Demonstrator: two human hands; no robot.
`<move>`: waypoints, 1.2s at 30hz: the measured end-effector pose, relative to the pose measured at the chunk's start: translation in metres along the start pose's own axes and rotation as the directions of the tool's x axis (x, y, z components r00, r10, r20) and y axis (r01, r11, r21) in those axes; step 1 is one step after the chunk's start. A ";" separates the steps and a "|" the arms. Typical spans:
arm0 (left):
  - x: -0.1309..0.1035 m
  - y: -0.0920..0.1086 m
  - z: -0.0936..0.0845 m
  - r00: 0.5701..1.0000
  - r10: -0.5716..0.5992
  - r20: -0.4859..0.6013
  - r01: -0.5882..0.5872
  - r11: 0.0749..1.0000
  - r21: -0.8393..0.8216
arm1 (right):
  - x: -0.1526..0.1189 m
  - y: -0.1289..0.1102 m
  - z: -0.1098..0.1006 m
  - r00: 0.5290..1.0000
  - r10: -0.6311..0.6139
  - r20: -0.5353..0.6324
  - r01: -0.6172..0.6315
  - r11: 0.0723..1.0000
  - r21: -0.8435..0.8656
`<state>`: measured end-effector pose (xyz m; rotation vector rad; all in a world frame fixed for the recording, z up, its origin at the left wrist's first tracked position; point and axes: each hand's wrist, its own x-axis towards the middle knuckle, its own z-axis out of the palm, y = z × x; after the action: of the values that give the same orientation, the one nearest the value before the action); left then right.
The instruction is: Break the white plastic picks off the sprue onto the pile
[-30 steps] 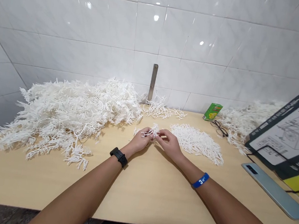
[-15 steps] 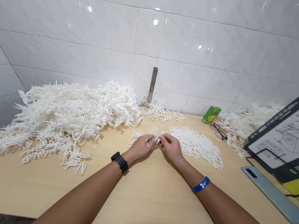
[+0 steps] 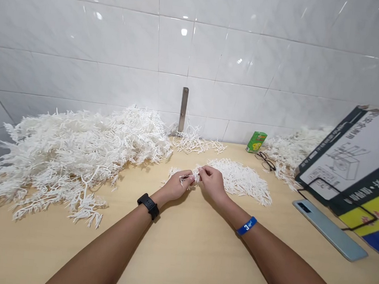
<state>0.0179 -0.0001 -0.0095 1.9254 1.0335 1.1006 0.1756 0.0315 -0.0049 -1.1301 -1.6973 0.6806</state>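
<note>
Tiny gap now
Left hand point(image 3: 175, 187) and right hand point(image 3: 212, 183) fingertips have parted; more big box point(image 3: 354, 163) in view.

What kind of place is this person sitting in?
It looks like an indoor workspace, though I can't tell if it's a home or a workshop. There's a shiny tiled wall, a wood-coloured table and a big heap of branching white pieces on it.

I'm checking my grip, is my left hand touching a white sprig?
Touching: the head view shows the sprig gripped in your left hand, strands poking out.
</note>
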 end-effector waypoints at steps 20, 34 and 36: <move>-0.012 0.003 -0.008 1.000 -0.006 -0.004 0.006 0.981 0.195 | -0.012 0.001 -0.025 0.924 -0.105 0.369 0.109 0.994 0.011; -0.010 0.001 0.002 1.000 -0.011 0.010 0.009 0.985 0.172 | -0.024 0.019 -0.034 0.900 -0.092 0.426 0.171 0.974 -0.151; -0.009 0.000 0.002 0.998 -0.058 -0.002 0.058 0.989 0.134 | -0.026 0.018 -0.033 0.913 -0.086 0.399 0.156 0.977 -0.146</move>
<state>0.0169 -0.0085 -0.0137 1.9869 1.1813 1.0196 0.2159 0.0138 -0.0168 -1.0431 -2.1865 0.7235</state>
